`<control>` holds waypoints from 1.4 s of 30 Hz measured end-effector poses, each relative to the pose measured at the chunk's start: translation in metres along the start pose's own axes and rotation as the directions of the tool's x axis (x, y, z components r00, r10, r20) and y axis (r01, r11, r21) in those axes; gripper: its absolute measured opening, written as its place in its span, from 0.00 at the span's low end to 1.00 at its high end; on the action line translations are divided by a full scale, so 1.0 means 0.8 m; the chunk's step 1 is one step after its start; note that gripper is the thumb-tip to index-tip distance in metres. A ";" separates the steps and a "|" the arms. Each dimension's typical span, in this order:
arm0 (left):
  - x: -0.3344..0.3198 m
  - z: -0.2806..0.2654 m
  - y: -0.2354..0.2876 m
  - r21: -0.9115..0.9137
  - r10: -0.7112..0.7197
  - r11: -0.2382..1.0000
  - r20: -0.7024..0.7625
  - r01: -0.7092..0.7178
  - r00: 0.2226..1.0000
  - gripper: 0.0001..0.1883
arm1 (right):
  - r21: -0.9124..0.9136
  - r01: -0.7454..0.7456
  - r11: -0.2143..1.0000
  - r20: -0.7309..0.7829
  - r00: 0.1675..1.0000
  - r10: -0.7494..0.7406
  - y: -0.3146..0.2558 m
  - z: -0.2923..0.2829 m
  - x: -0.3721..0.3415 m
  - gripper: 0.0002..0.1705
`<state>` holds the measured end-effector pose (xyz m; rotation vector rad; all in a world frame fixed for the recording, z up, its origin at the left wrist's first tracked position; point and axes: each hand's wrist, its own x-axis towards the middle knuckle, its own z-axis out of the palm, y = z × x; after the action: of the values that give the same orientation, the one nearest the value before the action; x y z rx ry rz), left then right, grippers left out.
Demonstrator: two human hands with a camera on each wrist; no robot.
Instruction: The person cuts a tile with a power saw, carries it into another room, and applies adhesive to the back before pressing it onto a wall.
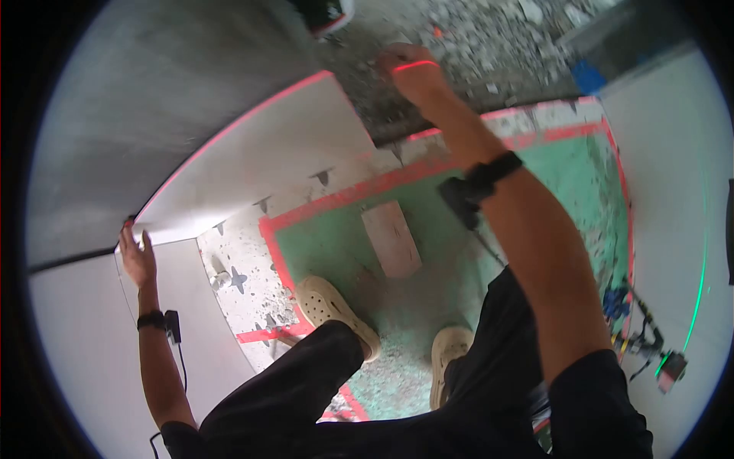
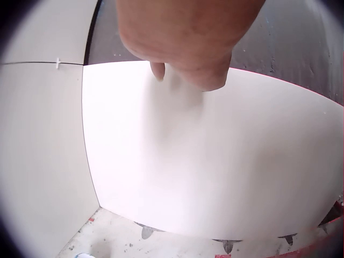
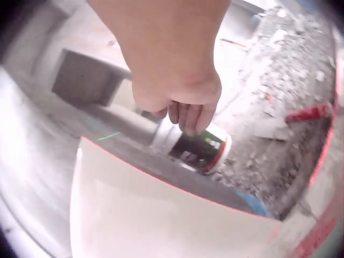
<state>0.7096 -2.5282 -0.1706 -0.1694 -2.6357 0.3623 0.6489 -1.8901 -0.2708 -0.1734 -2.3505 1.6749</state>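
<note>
A large white tile [image 1: 260, 153] stands against the dark grey wall [image 1: 199, 69], a red laser line along its top edge. My left hand [image 1: 139, 264] is at the tile's left end, where it meets the pale side wall. Its fingers reach up to the top edge and touch it; in the left wrist view the hand [image 2: 188, 40] covers part of that edge. My right hand [image 1: 417, 76], blurred, is beyond the tile's right end over the rubble. In the right wrist view its loosely curled fingers [image 3: 193, 115] hang in front of a bucket [image 3: 199, 148], apparently holding nothing.
Small dark levelling clips [image 1: 321, 177] line the tile's foot. A loose rectangular piece [image 1: 391, 239] lies on the green floor [image 1: 321, 245] between red tape strips. Broken rubble [image 1: 489, 53] lies at the back. A laser level [image 1: 650, 348] stands at right, near the white wall [image 1: 673, 168].
</note>
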 end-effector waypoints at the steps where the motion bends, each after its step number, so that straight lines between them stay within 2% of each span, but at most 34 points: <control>1: 0.000 -0.003 0.002 -0.021 0.010 1.000 -0.009 -0.010 1.000 0.22 | -0.068 0.034 0.997 0.103 0.994 -0.026 -0.052 -0.018 0.008 0.17; 2: -0.001 -0.007 0.004 -0.016 -0.054 0.998 0.027 0.054 0.998 0.23 | -0.138 0.070 0.988 0.204 0.978 -0.041 -0.100 -0.033 0.008 0.18; 4: -0.002 -0.009 0.005 0.035 -0.048 0.998 -0.014 0.048 0.999 0.22 | -0.227 0.349 0.909 0.378 0.892 -0.248 -0.155 -0.047 0.009 0.20; 5: -0.003 -0.005 0.001 0.055 -0.035 0.998 -0.026 0.036 0.999 0.21 | -0.230 0.375 0.898 0.403 0.877 -0.262 -0.176 -0.052 0.005 0.20; 7: 0.002 -0.019 0.013 0.021 -0.087 0.996 0.024 0.087 0.996 0.21 | -0.335 0.538 0.773 0.550 0.778 -0.304 -0.207 -0.055 -0.004 0.20; 8: 0.003 -0.024 0.015 -0.009 -0.103 0.995 0.073 0.104 0.992 0.21 | -0.327 0.560 0.762 0.571 0.759 -0.313 -0.212 -0.054 -0.006 0.20; 9: 0.001 -0.020 0.011 -0.007 -0.130 0.991 0.074 0.131 0.989 0.21 | -0.336 0.600 0.726 0.591 0.735 -0.334 -0.214 -0.053 -0.009 0.20; 11: 0.000 -0.012 0.005 -0.006 -0.098 0.995 0.045 0.098 0.994 0.20 | -0.338 0.647 0.683 0.619 0.700 -0.357 -0.220 -0.049 -0.013 0.20; 13: 0.001 -0.013 0.007 -0.021 -0.097 0.995 0.022 0.097 0.995 0.21 | -0.413 0.628 0.660 0.617 0.726 -0.304 -0.226 -0.043 -0.016 0.20; 14: 0.001 -0.017 0.011 -0.036 -0.092 0.995 0.022 0.092 0.996 0.21 | -0.401 0.639 0.656 0.630 0.712 -0.309 -0.226 -0.041 -0.018 0.20; 16: 0.001 -0.022 0.012 -0.044 -0.088 0.995 0.001 0.088 0.996 0.22 | -0.521 0.543 0.658 0.580 0.791 -0.193 -0.223 -0.033 -0.019 0.21; 19: -0.001 -0.015 0.006 -0.080 -0.099 0.992 -0.008 0.098 0.995 0.24 | -0.560 0.582 0.590 0.581 0.783 -0.221 -0.214 -0.027 -0.031 0.23; 21: -0.001 -0.014 0.005 -0.125 -0.114 0.986 0.000 0.113 0.993 0.24 | -0.538 0.667 0.515 0.582 0.736 -0.346 -0.189 -0.019 -0.032 0.24; 22: -0.004 -0.006 -0.002 -0.125 -0.063 0.991 -0.056 0.056 0.996 0.24 | -0.529 0.610 0.590 0.546 0.777 -0.314 -0.182 -0.014 -0.032 0.23; 23: -0.001 -0.027 0.007 -0.202 -0.133 0.970 0.036 0.138 0.990 0.24 | -0.511 0.546 0.664 0.516 0.812 -0.271 -0.174 -0.009 -0.032 0.22; 25: 0.000 -0.017 -0.001 -0.111 -0.073 0.992 -0.108 0.061 0.991 0.22 | -0.499 0.406 0.766 0.473 0.868 -0.151 -0.165 -0.007 -0.030 0.20; 26: 0.004 -0.031 0.002 -0.071 -0.058 0.996 -0.094 0.052 0.994 0.21 | -0.501 0.321 0.804 0.448 0.891 -0.077 -0.159 -0.006 -0.032 0.18; 27: 0.008 -0.040 0.004 -0.045 -0.040 0.998 -0.081 0.036 0.996 0.20 | -0.474 0.341 0.812 0.469 0.878 -0.095 -0.164 0.001 -0.042 0.18; 29: 0.014 -0.039 0.004 -0.018 -0.061 0.998 -0.027 0.061 0.998 0.21 | -0.307 0.341 0.888 0.414 0.889 -0.199 -0.167 0.006 -0.050 0.16; 30: 0.016 -0.038 0.002 -0.016 -0.067 0.998 0.016 0.067 0.998 0.21 | -0.302 0.347 0.888 0.420 0.885 -0.203 -0.164 0.008 -0.053 0.16; 32: 0.022 -0.037 -0.003 -0.021 -0.058 0.998 0.023 0.059 0.998 0.21 | -0.272 0.424 0.864 0.377 0.873 -0.310 -0.156 0.009 -0.052 0.15; 33: 0.025 -0.040 -0.003 -0.031 -0.045 0.998 0.030 0.046 0.999 0.21 | -0.269 0.422 0.866 0.376 0.874 -0.309 -0.156 0.008 -0.050 0.15; 35: 0.028 -0.046 -0.004 -0.027 -0.068 0.997 0.030 0.069 0.997 0.20 | -0.383 0.396 0.835 0.412 0.882 -0.229 -0.161 0.002 -0.048 0.15; 37: 0.027 -0.037 -0.003 -0.039 -0.094 0.995 0.021 0.095 0.995 0.17 | -0.369 0.387 0.845 0.413 0.883 -0.224 -0.165 0.003 -0.050 0.15; 39: 0.027 -0.039 -0.002 -0.077 -0.019 0.997 -0.068 0.013 0.997 0.17 | -0.361 0.384 0.850 0.410 0.884 -0.225 -0.158 -0.004 -0.048 0.15; 42: 0.029 -0.049 0.012 -0.100 0.012 0.995 -0.035 -0.016 0.999 0.17 | -0.347 0.381 0.857 0.454 0.868 -0.202 -0.140 -0.028 -0.031 0.17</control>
<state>0.7082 -2.5060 -0.1302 -0.2245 -2.6207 0.2301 0.6840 -1.9131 -0.1614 0.4926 -2.8382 1.1060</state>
